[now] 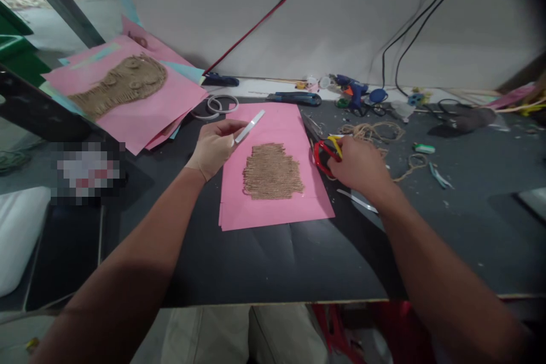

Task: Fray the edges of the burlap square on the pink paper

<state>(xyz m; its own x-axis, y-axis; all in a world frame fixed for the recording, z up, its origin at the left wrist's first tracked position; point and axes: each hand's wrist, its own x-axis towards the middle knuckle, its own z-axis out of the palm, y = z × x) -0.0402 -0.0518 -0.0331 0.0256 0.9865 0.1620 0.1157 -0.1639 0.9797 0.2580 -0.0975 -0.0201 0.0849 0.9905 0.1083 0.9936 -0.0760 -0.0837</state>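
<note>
My left hand point(216, 148) pinches a narrow white strip point(251, 125) above the upper left of a pink sheet point(277, 214). Whether this is a flat strip or a thin tape ring seen edge-on, I cannot tell. On the sheet lies a brown panel of twine rows point(273, 173), stepped at its sides. Beyond the sheet's right edge, my right hand point(362, 162) is closed around the red and yellow handles of a pair of scissors point(323, 158), blades pointing away and leftward. A white strip point(357, 200) lies on the table below that hand.
Pink sheets point(170, 107) with a brown twine shape are stacked at the left. Two pale rings point(222, 103), a utility knife point(294, 98) and a blue glue gun point(352, 86) lie along the back. Loose twine point(371, 131) is at the right, beside a small green-and-white item point(424, 148).
</note>
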